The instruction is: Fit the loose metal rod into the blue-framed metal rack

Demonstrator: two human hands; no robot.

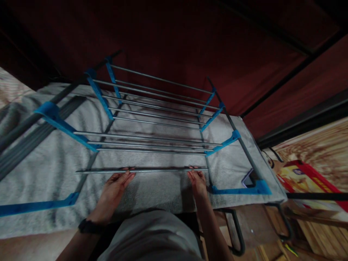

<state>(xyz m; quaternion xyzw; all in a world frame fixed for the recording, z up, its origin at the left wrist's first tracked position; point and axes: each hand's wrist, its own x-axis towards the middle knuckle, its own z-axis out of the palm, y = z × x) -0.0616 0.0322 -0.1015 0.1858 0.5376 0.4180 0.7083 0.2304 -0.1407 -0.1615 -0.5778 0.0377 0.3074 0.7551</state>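
Observation:
A metal rack (157, 116) with grey rods and blue plastic side brackets lies tipped over on a grey towel (49, 170). Several loose grey rods (152, 169) lie bunched in a row in front of the rack. My left hand (115, 188) rests flat on the towel with its fingertips touching the rods near their middle. My right hand (198, 183) lies flat too, its fingers extended and touching the rods near their right end. Neither hand is wrapped around anything. A black band (88, 226) sits on my left wrist.
A phone (249, 178) lies on the towel beside the rack's blue right foot (241, 189). A red-edged printed mat (301, 179) and wooden planks (320, 232) lie at the right. A dark red wall (190, 43) stands behind. A black metal frame (236, 232) sits below the towel's edge.

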